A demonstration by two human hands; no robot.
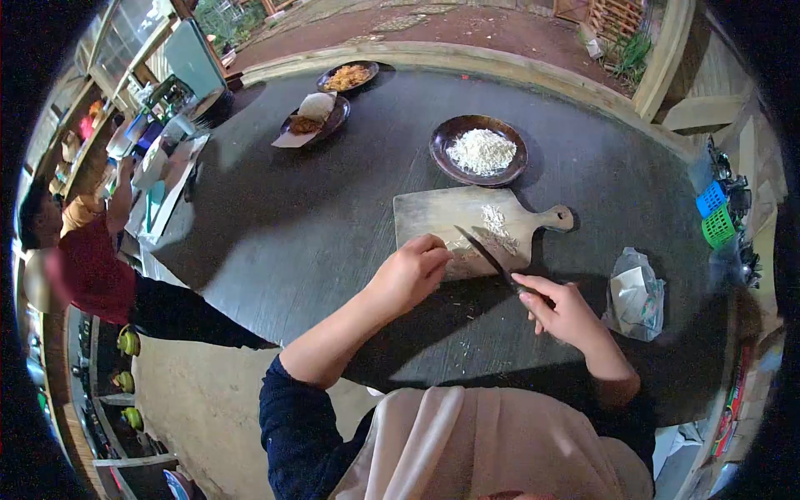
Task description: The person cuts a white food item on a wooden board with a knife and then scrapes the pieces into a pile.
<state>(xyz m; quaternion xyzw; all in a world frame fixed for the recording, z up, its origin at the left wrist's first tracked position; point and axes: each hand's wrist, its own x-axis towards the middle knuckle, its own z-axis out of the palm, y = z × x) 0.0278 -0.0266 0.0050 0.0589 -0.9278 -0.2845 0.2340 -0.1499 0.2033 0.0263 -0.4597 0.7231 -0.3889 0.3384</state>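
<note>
- We take the cutting board (467, 223) as landmark; it lies on the table (333, 208).
- Bowl of shreds (479, 151): just behind the board.
- Two further dishes (329, 100): well behind, to its left.
- Knife (492, 257): blade on the board's near edge.
- Bag (635, 293): right of the board.

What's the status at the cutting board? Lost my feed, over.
Left hand pinning food on cutting board. Right hand gripping knife, blade over board. Bowl of chopped white bits behind; nothing obstructing.

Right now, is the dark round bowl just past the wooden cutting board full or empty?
Partly full: the dark round bowl holds a white heap of chopped bits in its middle, with bare rim showing all around.
</note>
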